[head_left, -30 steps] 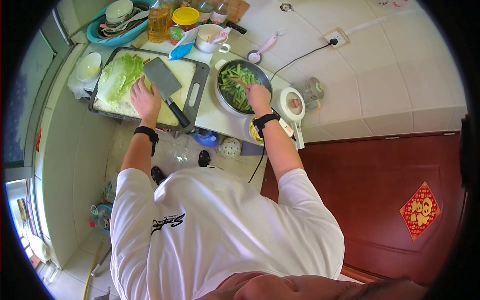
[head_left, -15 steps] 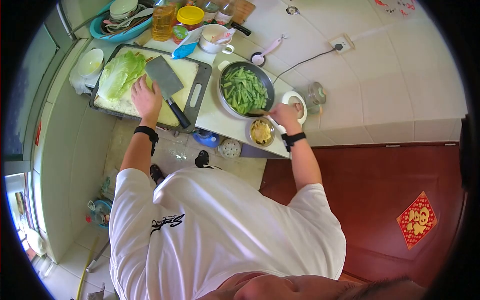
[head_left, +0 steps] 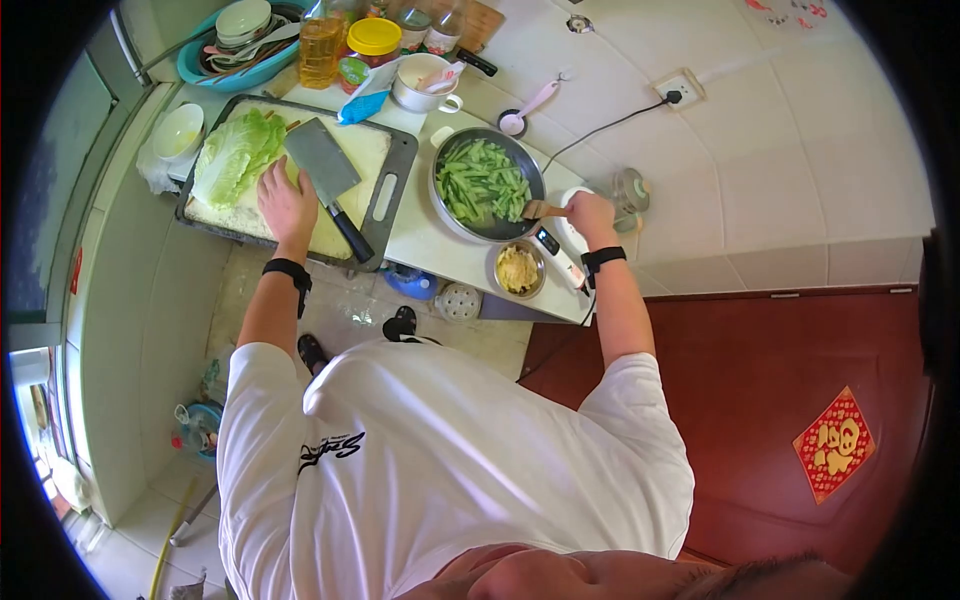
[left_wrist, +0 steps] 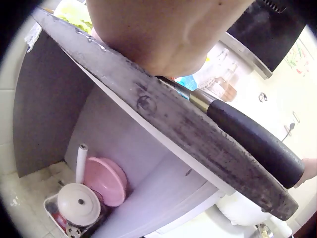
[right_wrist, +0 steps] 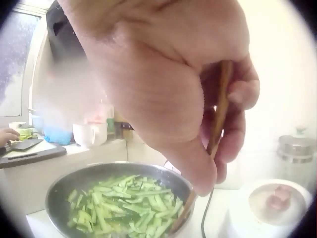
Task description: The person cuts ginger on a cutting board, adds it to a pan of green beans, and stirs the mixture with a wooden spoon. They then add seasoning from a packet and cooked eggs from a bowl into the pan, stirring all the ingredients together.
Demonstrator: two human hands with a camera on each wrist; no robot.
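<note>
Head view: right hand grips wooden spatula, its blade inside the pan beside green vegetables; left hand open between cabbage and cleaver, perhaps for balance. Left wrist: cleaver near board edge. Right wrist: thumb against handle; vegetables below rim, apparent stirring room.

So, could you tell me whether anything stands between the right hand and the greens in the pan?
Nothing visible blocks it: the right hand holds a wooden spatula, which reaches over the pan's rim to the greens; no lid covers them.
</note>
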